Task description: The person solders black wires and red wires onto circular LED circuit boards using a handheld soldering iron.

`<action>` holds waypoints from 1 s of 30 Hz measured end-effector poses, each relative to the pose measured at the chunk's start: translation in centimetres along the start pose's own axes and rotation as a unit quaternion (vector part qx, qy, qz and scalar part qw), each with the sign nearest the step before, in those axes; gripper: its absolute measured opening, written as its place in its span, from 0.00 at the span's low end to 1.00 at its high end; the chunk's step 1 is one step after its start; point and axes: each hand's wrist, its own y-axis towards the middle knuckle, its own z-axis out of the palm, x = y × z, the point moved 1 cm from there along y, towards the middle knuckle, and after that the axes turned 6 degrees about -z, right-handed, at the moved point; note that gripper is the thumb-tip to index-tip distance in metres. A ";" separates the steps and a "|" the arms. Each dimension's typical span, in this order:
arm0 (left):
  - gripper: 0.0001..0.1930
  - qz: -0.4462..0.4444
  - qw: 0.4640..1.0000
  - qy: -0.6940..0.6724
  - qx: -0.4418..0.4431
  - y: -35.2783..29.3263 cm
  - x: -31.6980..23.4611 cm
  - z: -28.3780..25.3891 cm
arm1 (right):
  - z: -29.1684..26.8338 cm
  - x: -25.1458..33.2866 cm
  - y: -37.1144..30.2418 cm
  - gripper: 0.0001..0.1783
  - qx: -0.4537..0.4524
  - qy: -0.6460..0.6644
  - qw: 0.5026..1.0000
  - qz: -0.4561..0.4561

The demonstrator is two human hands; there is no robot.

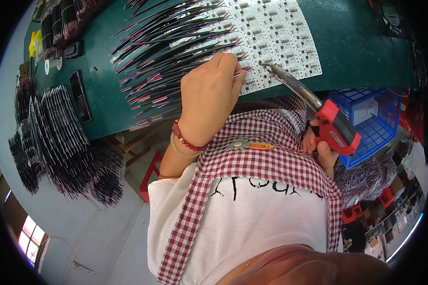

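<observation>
A white sheet of printed circuit boards (292, 35) lies on the green table, with rows of small parts on it. Black cables (161, 53) with red and white wire ends stretch across its left side. My left hand (210, 88) is closed in a pinch over the sheet's near part, and a cable's red wire end shows at its fingertips. My right hand (322, 151) is wrapped round the red and black handle of a soldering gun (336, 124). Its metal barrel slants up to the left, and the tip is over the boards, right of my left fingers; whether it touches cannot be told.
A phone (81, 96) and a small black object (73, 50) lie on the table (102, 85) at left. Cable bundles (57, 123) hang over the left edge; more bundles (64, 21) sit at the far left. A blue plastic basket (377, 130) stands by the right edge.
</observation>
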 end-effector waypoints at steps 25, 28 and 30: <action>0.07 0.004 1.000 -0.011 -0.002 0.0 0.0 -0.1 | 0.2 -0.7 -0.8 0.33 -0.028 -0.060 0.998 0.021; 0.07 0.003 1.000 -0.008 0.005 0.0 -0.1 -0.3 | 0.0 -0.9 -1.1 0.30 -0.036 -0.054 0.997 0.031; 0.07 0.004 1.000 -0.009 0.006 0.1 -0.1 -0.2 | -0.9 -1.0 -1.2 0.27 0.008 -0.067 0.997 0.030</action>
